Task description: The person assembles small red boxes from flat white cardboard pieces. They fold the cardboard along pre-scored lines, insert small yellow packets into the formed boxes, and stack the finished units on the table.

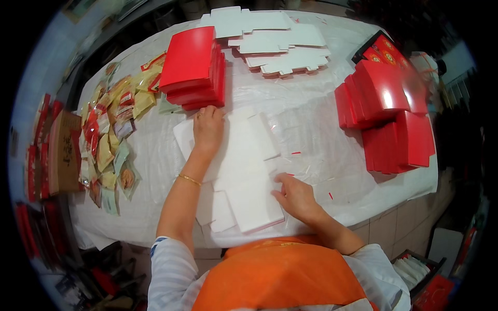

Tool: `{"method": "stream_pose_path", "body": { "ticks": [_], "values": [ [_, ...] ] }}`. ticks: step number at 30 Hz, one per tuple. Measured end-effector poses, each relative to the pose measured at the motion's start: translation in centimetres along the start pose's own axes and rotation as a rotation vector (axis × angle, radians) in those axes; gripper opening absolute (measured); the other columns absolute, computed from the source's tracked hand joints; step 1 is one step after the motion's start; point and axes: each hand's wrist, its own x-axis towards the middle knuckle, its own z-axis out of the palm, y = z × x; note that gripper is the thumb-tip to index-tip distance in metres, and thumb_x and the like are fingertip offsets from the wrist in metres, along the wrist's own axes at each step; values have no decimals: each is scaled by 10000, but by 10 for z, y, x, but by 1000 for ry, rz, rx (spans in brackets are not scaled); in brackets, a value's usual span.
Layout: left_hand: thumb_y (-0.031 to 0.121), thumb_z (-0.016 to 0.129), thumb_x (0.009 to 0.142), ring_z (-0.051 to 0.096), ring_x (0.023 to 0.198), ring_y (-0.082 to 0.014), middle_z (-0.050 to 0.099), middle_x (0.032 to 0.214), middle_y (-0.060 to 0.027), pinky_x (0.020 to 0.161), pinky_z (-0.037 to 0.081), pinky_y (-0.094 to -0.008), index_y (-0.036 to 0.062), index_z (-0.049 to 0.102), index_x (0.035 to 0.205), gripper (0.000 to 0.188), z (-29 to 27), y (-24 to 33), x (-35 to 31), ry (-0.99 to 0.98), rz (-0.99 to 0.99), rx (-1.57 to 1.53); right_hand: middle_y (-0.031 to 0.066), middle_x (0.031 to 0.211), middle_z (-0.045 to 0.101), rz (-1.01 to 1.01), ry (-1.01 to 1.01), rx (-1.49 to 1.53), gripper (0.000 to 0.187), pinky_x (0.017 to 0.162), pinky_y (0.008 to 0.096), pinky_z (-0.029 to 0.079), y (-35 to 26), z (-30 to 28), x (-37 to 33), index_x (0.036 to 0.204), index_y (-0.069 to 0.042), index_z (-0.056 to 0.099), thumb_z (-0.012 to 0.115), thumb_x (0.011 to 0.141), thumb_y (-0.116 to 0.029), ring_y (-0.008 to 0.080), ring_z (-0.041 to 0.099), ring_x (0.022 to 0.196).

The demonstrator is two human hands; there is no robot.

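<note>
White flat box blanks (244,171) lie in a pile before me, with fold-out flaps along their sides. My left hand (209,128) rests at the far left part of this pile, palm down, fingertips close to the base of a stack of red boxes (189,62). Its fingers lie forward on the card, partly bent, with nothing seen held. By the pile's right edge is my right hand (296,197). Its thumb and index finger are apart, with no object between them; the other fingers are curled and partly hidden.
More white blanks (282,39) lie overlapping at the far side. Red boxes (384,114) are stacked at right, beside a dark-edged tray (381,49). Many small packets (111,135) spread across the left, near a brown carton (65,153). Red scraps dot the white table cover (321,160).
</note>
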Motion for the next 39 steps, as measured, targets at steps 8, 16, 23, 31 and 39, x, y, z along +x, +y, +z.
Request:
{"method": "stream_pose_path", "body": {
  "ticks": [8,16,23,31,39],
  "values": [
    [56,696,819,603,850,-316,614,852,-104,763,467,-430,82,580,889,138,-49,17,16,-7,127,-63,115,837,660,68,61,109,369,673,411,521,-2,-5,-2,1117,-65,594,757,860,-272,307,654,756],
    [122,582,968,626,706,-438,649,802,-188,600,499,-513,83,492,1007,106,-152,32,30,31,-118,-270,105,1077,613,-258,462,262,362,747,334,507,-5,-15,2,1158,-54,563,743,861,-155,212,630,909],
    [142,576,1006,568,663,-206,590,761,-112,638,456,-334,44,525,1022,112,-200,-19,18,75,-219,-474,97,1240,609,-216,128,476,446,882,324,507,-1,-73,-15,1321,-66,547,682,903,-144,214,623,1105],
    [134,563,1016,490,752,-73,543,868,-23,663,416,-246,43,526,1039,102,-215,-2,-2,-71,-161,-714,113,1281,625,-285,117,441,469,929,299,493,-1,-79,-2,1328,0,541,678,911,-165,179,612,1159],
    [-53,646,804,610,1165,-324,615,1293,-140,964,488,-418,83,607,1225,444,-228,53,-9,347,279,-143,60,902,695,29,-170,679,337,687,289,545,-23,-56,11,1135,68,628,690,934,-196,98,640,743]
  ]
}}
